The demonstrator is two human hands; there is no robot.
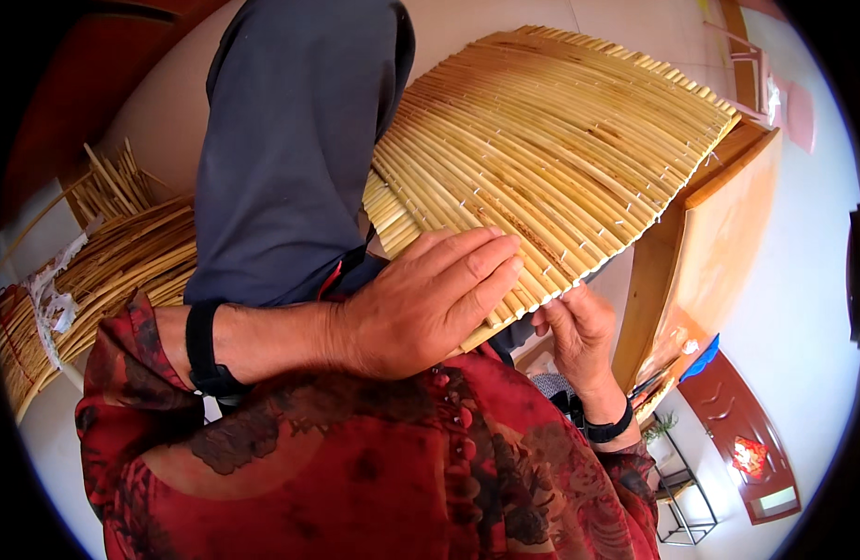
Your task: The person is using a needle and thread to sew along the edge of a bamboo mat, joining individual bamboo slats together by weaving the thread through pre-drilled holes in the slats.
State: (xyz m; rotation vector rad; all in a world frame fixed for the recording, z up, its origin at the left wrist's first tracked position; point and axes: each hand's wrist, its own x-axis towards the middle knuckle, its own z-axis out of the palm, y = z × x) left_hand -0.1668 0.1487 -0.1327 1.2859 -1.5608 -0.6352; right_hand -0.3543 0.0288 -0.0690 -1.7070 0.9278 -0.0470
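So you've got that big flat mat of golden-yellow round plant stalks out in front of you, just right of your dark grey trouser leg, its near edge up by your belly. My read is you're in the middle of working that near edge, lining up or fastening the last few stalks, since little pale stitches run in rows across the rest.

Your left hand lies on top at the near left, fingers together and almost straight. Its thumb is hidden, so I can't tell if that grip also pinches from below. Your right hand is at the near right corner, fingers bent up against the edge. Can't tell how closed that grip is or whether there's thread or a needle in it.

I'd say the next move calls for the left to keep the stalks flat while the right works along the edge, ends level. The loose bundle of long tan stalks sits to your left, well apart from the mat.
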